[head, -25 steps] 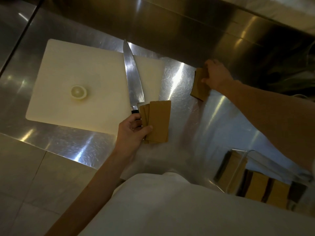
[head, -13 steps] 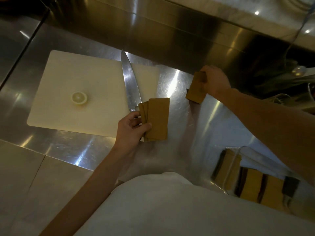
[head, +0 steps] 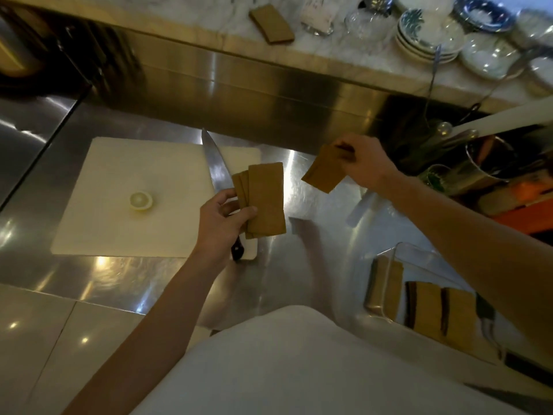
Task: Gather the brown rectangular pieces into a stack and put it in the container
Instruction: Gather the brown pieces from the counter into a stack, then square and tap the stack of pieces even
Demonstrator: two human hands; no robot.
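My left hand (head: 223,220) grips a fanned stack of brown rectangular pieces (head: 264,199) above the right edge of the white cutting board (head: 125,193). To the right, my right hand (head: 366,164) pinches a single brown piece (head: 324,173) by its far end, lifted off the steel counter and tilted. A clear container (head: 398,256) stands at the lower right with several brown pieces (head: 428,307) upright inside; my right forearm hides part of it. Another brown piece (head: 270,23) lies on the marble shelf at the top.
A large knife (head: 217,167) lies on the board's right side, its black handle under my left hand. A lemon half (head: 140,200) sits mid-board. Stacked plates and glassware (head: 428,34) fill the shelf at top right. A metal pot (head: 484,166) holds utensils at right.
My right hand has lifted its brown piece off the counter and brought it toward the stack. My left hand has raised the stack slightly. The camera has tilted up, revealing the shelf.
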